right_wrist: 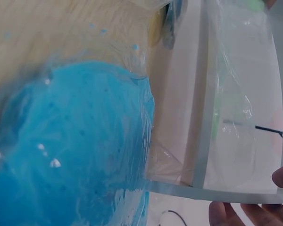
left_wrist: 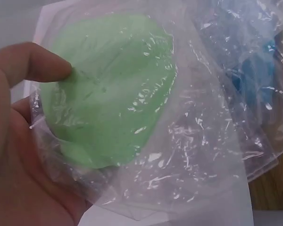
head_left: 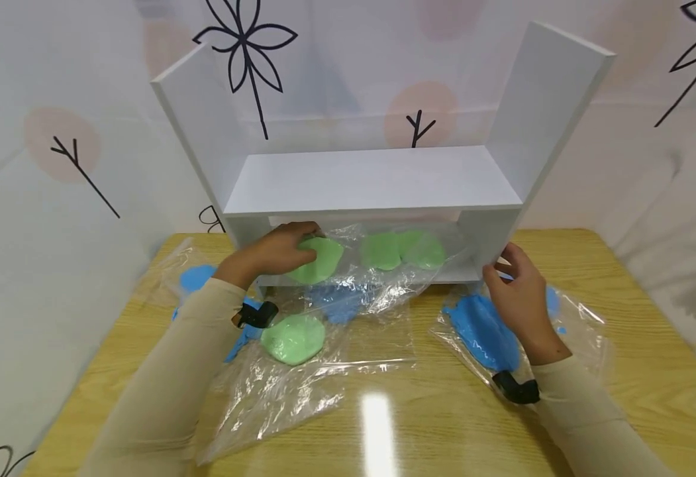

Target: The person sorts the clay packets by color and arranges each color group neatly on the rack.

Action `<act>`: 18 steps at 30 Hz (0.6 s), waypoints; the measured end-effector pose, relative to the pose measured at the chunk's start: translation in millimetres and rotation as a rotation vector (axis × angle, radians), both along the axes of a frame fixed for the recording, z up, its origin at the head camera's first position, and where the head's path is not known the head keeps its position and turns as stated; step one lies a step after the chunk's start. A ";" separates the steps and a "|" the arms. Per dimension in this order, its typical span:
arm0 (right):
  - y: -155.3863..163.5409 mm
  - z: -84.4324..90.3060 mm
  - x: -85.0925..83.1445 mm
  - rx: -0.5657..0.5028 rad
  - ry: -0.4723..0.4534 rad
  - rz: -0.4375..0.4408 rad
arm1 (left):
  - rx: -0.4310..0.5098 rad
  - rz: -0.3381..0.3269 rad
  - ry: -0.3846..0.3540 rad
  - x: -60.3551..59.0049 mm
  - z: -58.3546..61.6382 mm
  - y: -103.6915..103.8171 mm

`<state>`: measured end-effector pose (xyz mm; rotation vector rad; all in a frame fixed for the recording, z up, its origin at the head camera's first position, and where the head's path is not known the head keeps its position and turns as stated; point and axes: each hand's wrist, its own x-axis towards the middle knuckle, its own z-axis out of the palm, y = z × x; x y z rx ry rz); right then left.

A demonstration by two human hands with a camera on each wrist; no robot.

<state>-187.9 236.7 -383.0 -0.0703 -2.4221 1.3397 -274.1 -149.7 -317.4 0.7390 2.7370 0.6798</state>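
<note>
Yellowish wood-grain table nearest, w/ a bright glare streak near ctr; a strip of wood shows btwn the bags on L and R, leaving some room there, & the table's far R corner runs out past the R hand. Wrinkled clear plastic sheet lies near L of ctr, w/ a glossy pale-green round blob at its far part. Near R, a thick shiny bright-blue mass sits in clear film, under/beside the R wrist; smaller blue patches at far L. Beyond, a crinkled see-through plastic bag hangs across the front of the white boards' lower opening, holding a flat mint-green disc w/ uneven edge, plus two more green pcs side by side to its R. L hand pinches bag & disc, thumb on near face, fingers behind. R hand grips the R upright of the white H-shaped board unit, thumb inside, fingers outside; unit's top bay is open upward btwn two tall panels. Farthest: pale backdrop w/ black line flowers, twigs & faint pink spots.
</note>
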 end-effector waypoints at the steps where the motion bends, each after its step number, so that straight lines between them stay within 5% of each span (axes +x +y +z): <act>1: 0.1 -0.2 0.1 0.002 0.000 0.001 | 0.000 0.010 -0.016 -2.6 -1.1 1.4; 9: -2.5 -2.9 -0.2 0.027 0.000 0.019 | 0.033 0.097 -0.103 -13.9 -19.8 -0.5; 18: -2.5 -2.3 -0.3 0.032 -0.003 0.003 | 0.178 0.220 -0.083 -7.0 -41.3 0.2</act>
